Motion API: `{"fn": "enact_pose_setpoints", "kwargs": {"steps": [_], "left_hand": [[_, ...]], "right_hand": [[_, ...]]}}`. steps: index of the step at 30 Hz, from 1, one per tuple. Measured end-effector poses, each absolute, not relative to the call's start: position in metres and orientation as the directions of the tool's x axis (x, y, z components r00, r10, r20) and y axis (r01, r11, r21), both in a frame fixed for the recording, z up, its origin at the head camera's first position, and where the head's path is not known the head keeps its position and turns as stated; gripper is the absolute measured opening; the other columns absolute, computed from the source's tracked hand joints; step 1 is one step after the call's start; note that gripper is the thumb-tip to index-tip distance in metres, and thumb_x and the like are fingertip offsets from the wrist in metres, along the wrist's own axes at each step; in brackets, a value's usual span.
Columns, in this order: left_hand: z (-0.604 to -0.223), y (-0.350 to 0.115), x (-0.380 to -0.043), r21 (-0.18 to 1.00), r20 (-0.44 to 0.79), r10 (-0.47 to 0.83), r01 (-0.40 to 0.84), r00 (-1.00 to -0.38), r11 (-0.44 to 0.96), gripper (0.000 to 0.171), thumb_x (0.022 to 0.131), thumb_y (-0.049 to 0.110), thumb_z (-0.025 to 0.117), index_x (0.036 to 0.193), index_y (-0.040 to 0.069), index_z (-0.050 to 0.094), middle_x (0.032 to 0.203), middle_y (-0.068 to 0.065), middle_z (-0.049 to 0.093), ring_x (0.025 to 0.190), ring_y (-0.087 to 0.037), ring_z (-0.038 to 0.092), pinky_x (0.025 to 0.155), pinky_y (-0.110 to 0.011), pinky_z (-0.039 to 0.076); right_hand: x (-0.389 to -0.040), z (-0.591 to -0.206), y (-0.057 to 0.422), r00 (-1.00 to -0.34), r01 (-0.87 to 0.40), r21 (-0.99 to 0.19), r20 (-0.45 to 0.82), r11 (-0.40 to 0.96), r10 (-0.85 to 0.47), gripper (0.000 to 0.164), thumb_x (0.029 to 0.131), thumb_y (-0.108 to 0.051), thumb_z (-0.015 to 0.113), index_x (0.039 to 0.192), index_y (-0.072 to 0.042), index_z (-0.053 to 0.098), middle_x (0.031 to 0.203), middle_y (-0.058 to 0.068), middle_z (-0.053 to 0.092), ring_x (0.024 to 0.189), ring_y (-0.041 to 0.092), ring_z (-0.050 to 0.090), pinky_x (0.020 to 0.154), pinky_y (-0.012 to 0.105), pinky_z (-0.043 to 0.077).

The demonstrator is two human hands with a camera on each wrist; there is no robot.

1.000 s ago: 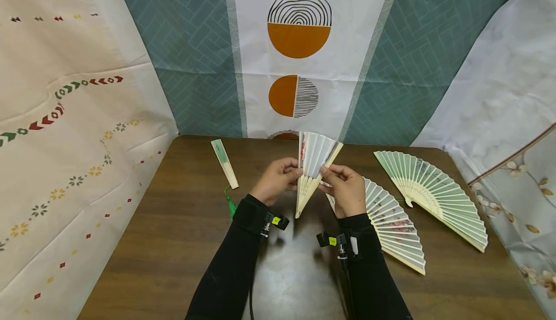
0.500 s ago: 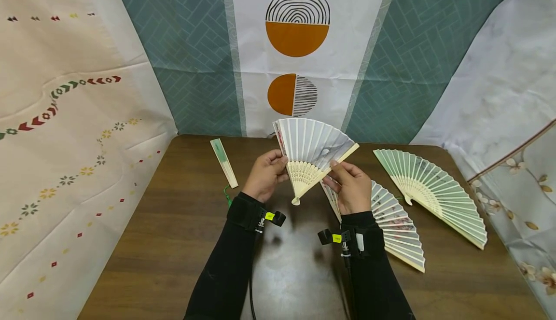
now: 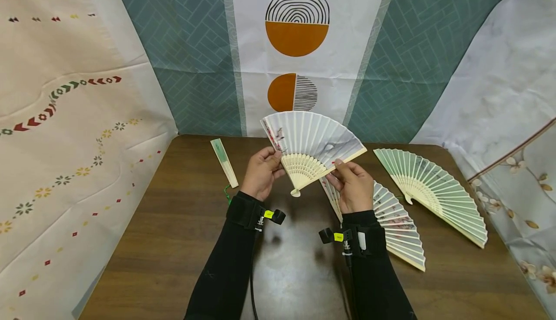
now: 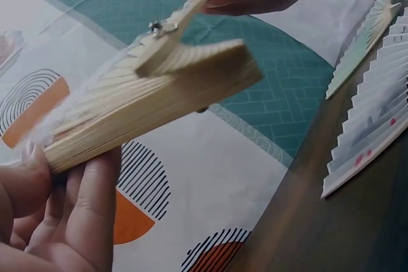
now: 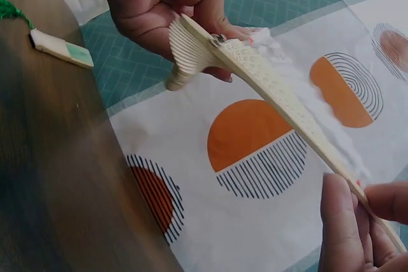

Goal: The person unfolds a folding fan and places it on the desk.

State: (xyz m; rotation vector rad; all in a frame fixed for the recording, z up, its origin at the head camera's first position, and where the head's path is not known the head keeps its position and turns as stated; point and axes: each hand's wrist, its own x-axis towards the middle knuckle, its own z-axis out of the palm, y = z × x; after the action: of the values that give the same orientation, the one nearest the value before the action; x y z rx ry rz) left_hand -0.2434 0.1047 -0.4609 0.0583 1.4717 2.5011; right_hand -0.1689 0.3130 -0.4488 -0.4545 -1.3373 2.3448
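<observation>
Between both hands a white folding fan (image 3: 310,139) is held up above the table, partly spread, with pale pierced ribs and a grey and red print. My left hand (image 3: 262,173) pinches its left side, where ribs are still stacked together, as the left wrist view shows at the ribs (image 4: 127,116). My right hand (image 3: 354,185) pinches the outer right rib (image 5: 287,113) between thumb and fingers. Behind the right hand a second white fan (image 3: 397,223) lies spread on the table, partly hidden by that hand and wrist.
A spread green fan (image 3: 438,192) lies at the table's right. At the back left lies a folded fan (image 3: 224,163) with a green tassel (image 3: 228,193). A patterned cloth (image 3: 195,59) hangs behind the wooden table (image 3: 173,243).
The held fan has spread from a narrow wedge to a wide arc, its print now showing. My left hand has moved left and slightly up, my right hand slightly right.
</observation>
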Motion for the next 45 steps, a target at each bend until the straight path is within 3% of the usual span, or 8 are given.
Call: {"fn": "enact_pose_setpoints", "kwargs": {"steps": [10,18,26,33,45], "left_hand": [[-0.4613,0.1017,-0.2466,0.844,-0.102,0.136,-0.158,-0.985,-0.512,0.016,0.119,0.004,0.056,0.107,0.005,0.066,0.094,0.001,0.073,0.079,-0.009,0.075,0.076,-0.025,0.068],[-0.4597,0.0991,-0.2467,0.823,-0.126,0.088,-0.153,-0.988,-0.546,0.021,0.117,0.006,0.062,0.099,0.013,0.07,0.09,0.004,0.071,0.075,-0.01,0.071,0.071,-0.025,0.07],[-0.4596,0.0987,-0.247,0.784,-0.098,0.085,-0.129,-0.992,-0.607,0.023,0.117,0.005,0.061,0.099,0.012,0.074,0.091,0.0,0.076,0.078,-0.012,0.077,0.071,-0.025,0.071],[-0.4598,0.0986,-0.2483,0.737,-0.11,0.048,-0.114,-0.993,-0.666,0.024,0.117,0.004,0.061,0.101,0.013,0.076,0.098,-0.003,0.078,0.087,-0.013,0.082,0.08,-0.029,0.074],[-0.4608,0.1028,-0.2485,0.692,-0.106,-0.016,-0.062,-0.994,-0.719,0.023,0.118,0.003,0.059,0.101,0.008,0.074,0.105,-0.006,0.075,0.091,-0.017,0.082,0.082,-0.031,0.074]], "right_hand": [[-0.168,-0.4465,0.3138,-0.858,-0.205,-0.85,-0.083,-0.486,0.507,0.018,0.109,0.006,0.07,0.096,-0.006,0.073,0.088,0.003,0.076,0.076,0.012,0.079,0.076,0.027,0.073],[-0.1695,-0.4467,0.3151,-0.847,-0.202,-0.844,-0.104,-0.497,0.522,0.011,0.11,0.004,0.068,0.103,-0.004,0.07,0.093,0.004,0.075,0.082,0.013,0.081,0.077,0.026,0.073],[-0.1699,-0.4467,0.3164,-0.841,-0.192,-0.851,-0.113,-0.489,0.528,0.006,0.112,0.003,0.067,0.109,-0.003,0.068,0.096,0.003,0.073,0.085,0.012,0.08,0.079,0.024,0.072],[-0.1704,-0.4457,0.3161,-0.826,-0.216,-0.833,-0.122,-0.509,0.55,0.006,0.112,0.003,0.066,0.113,-0.002,0.067,0.097,0.004,0.071,0.084,0.012,0.079,0.076,0.022,0.071],[-0.1708,-0.4479,0.3129,-0.818,-0.274,-0.773,-0.126,-0.572,0.562,0.008,0.112,0.004,0.065,0.113,-0.004,0.064,0.101,0.006,0.069,0.082,0.015,0.074,0.081,0.026,0.073]]}}
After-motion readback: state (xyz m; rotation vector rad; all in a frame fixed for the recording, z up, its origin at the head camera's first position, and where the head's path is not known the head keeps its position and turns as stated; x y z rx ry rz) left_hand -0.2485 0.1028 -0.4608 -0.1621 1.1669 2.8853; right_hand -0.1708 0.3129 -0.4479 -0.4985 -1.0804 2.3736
